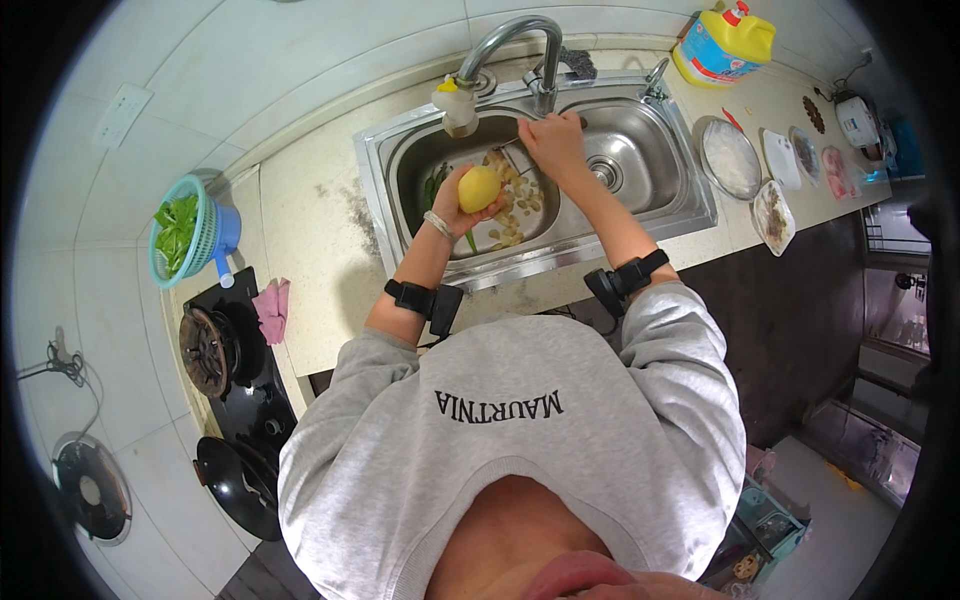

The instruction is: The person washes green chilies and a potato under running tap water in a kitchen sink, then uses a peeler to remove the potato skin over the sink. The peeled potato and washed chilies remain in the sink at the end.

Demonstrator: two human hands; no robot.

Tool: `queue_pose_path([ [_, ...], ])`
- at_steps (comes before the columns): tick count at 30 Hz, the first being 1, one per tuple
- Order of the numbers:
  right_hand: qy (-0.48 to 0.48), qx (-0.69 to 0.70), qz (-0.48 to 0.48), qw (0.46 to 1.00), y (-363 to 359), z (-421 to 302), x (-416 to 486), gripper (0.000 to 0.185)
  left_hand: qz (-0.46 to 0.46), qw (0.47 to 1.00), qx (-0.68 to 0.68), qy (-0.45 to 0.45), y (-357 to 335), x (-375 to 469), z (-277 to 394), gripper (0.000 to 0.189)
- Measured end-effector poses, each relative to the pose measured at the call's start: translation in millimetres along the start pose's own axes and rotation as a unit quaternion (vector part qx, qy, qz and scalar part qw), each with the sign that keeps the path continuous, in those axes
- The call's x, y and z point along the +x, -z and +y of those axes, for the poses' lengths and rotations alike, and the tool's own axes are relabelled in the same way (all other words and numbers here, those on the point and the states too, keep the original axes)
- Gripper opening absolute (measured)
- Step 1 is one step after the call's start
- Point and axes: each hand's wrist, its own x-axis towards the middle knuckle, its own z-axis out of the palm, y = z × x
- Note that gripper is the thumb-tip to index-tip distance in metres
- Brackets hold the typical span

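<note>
My left hand (452,202) holds a peeled yellow potato (479,189) over the left basin (409,154) of a stainless steel double sink. A metal peeler (516,159) is gripped in my right hand (556,146), its frame just to the right of the potato and apart from it. Peelings (517,206) lie scattered on the basin floor below both hands. Long green vegetables, perhaps chili peppers (435,184), rest at the basin's left side, partly hidden by my left hand. Above the basin hangs the faucet (510,30), with a filter (456,109) on its spout.
To the right of the sink stand a yellow detergent jug (724,46), a round dish (731,157) and several smaller plates. A colander of leafy greens (176,232) sits at the left by a blue ladle (227,232), a pink cloth (272,311), a gas stove (251,375) and a wok (236,487).
</note>
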Motion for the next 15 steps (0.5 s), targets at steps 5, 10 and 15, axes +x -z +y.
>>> queue_pose_path([
  [5,0.060,0.058,-0.020,0.996,-4.1,-27.8,1.2,0.037,0.059,0.996,0.036,-0.051,-12.2,9.8,-6.3,0.046],
  [10,0.106,0.007,-0.040,0.994,0.8,-15.7,5.0,0.038,0.111,0.984,0.115,-0.075,-8.7,4.4,-7.2,0.039],
  [15,0.040,0.023,-0.066,0.997,-0.8,-4.6,4.5,0.040,0.100,0.983,0.132,-0.083,-0.3,4.6,-4.2,0.035],
])
